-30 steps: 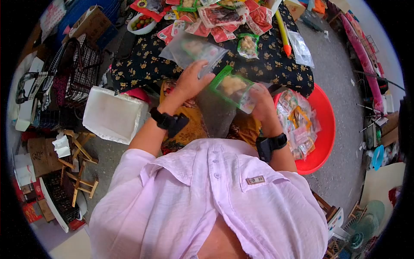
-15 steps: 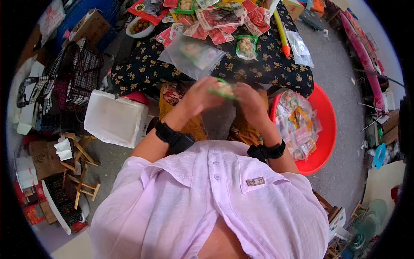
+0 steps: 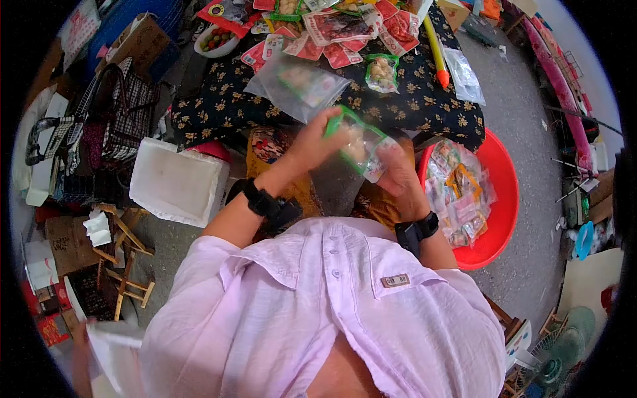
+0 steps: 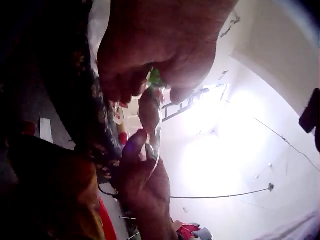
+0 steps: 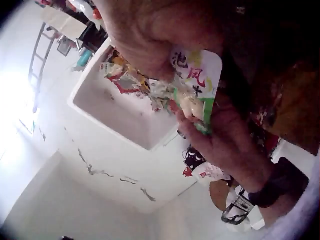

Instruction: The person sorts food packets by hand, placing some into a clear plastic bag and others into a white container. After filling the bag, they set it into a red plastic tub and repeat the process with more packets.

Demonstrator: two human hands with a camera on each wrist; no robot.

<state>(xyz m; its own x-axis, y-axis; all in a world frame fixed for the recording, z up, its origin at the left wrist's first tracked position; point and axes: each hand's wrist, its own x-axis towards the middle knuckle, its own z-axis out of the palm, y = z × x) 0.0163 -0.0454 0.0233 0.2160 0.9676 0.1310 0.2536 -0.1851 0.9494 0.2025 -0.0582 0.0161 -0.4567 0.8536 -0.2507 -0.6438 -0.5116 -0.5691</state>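
Between both hands is a clear sealed packet of pale chicken feet point(image 3: 356, 147) with a green edge, held above the lap in front of the table. My left hand point(image 3: 310, 144) grips its upper left end in the head view. With the fingers of my right hand point(image 3: 398, 169) I hold the lower right end. In the right wrist view the packet's white label point(image 5: 202, 72) shows printed characters, and fingers of the left hand point(image 5: 215, 142) lie against its green end. Just beyond the left hand, a clear plastic bag point(image 3: 312, 99) with a green-edged packet inside lies on the table.
The table point(image 3: 424, 109) has a dark flowered cloth, with several red packets point(image 3: 342, 26) and a bowl of small fruit point(image 3: 215, 41). A red basin point(image 3: 507, 192) full of packets stands on the right, a white foam box point(image 3: 176, 179) on the left. Another person's arm point(image 3: 81, 361) shows lower left.
The hands came close together with the packet, then spread again, turning it so its face shows. A blurred arm with a white object has come in at lower left.
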